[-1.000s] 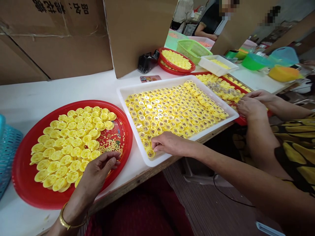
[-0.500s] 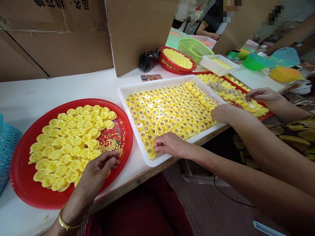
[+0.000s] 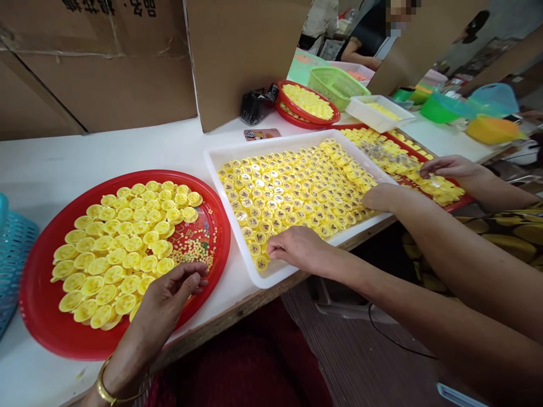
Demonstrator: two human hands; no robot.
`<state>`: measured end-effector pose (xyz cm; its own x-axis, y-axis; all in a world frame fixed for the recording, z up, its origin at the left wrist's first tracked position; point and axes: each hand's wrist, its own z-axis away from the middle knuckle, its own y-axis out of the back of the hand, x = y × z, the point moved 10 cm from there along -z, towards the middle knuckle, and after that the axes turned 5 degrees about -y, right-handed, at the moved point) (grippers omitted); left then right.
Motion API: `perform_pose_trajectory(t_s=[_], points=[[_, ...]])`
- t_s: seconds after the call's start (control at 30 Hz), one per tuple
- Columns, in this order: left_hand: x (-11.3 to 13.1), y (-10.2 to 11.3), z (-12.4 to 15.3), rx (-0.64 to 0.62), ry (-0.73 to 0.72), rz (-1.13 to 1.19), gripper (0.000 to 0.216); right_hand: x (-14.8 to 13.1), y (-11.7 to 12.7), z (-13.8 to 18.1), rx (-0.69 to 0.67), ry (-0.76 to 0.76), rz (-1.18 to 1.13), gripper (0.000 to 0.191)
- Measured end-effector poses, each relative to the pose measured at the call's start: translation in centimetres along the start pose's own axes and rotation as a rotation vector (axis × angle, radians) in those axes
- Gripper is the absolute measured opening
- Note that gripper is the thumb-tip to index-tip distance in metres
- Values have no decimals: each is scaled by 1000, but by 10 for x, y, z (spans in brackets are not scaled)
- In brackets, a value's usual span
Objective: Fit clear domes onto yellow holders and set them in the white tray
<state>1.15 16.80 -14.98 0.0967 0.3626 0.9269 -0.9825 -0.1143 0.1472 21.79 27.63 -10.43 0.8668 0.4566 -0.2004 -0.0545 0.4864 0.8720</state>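
My left hand (image 3: 172, 291), a gold bangle on its wrist, hovers at the near right side of a round red tray (image 3: 40, 316). Its thumb and fingers are drawn together; anything between them is too small to make out. Yellow cup-shaped plastic pieces (image 3: 114, 257) cover most of that tray, beside a scatter of tiny pale yellow bits (image 3: 193, 251). At the near left corner of a white tray (image 3: 265, 280), my right hand (image 3: 292, 249) has its fingertips pinched, hiding whatever they hold. Rows of yellow pieces with round printed faces (image 3: 288, 195) fill this tray.
A co-worker's hand (image 3: 384, 198) reaches over the white tray's right edge; the other hand (image 3: 449, 168) is at a red tray of wrapped yellow pieces (image 3: 394, 155). A phone (image 3: 262, 134), black tape dispenser (image 3: 257, 105) and cardboard (image 3: 250, 56) stand behind. A blue basket (image 3: 19, 254) is left.
My right hand has shifted very slightly at the white tray's corner, showing more of the printed piece there. My left hand stays nearly still. The whole view has moved a little.
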Motion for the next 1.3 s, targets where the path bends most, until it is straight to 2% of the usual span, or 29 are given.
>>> perform_pose_trajectory(t_s=[0.13,0.37,0.5,0.6,0.73,0.87,1.0,1.07,1.13,1.23,1.3], points=[[0,1,1,-4,-2,17,41,-1,10,-1,42,-40,-57,11],[3,2,6,8,-15,30,40,-7,-5,-10,12,-22,32,11],[22,18,9,45,-62,59,34,-16,12,1,111,-4,-63,16],[38,59,9,183,-141,72,30,-35,26,4,197,72,-221,17],[48,128,22,432,-238,-72,28,-98,21,-1,155,297,-335,20],[52,168,36,545,-293,-340,28,-151,9,-31,156,338,-304,20],[72,207,56,718,-374,-727,27,-191,1,-69,180,385,-159,24],[73,238,67,813,-325,-872,29,-202,-4,-83,169,381,-73,23],[62,275,76,863,-190,-962,32,-209,-11,-91,146,383,-15,25],[38,323,87,862,1,-1042,33,-211,-20,-100,135,402,6,29],[26,338,85,824,47,-1069,31,-208,-24,-104,137,406,-9,31]])
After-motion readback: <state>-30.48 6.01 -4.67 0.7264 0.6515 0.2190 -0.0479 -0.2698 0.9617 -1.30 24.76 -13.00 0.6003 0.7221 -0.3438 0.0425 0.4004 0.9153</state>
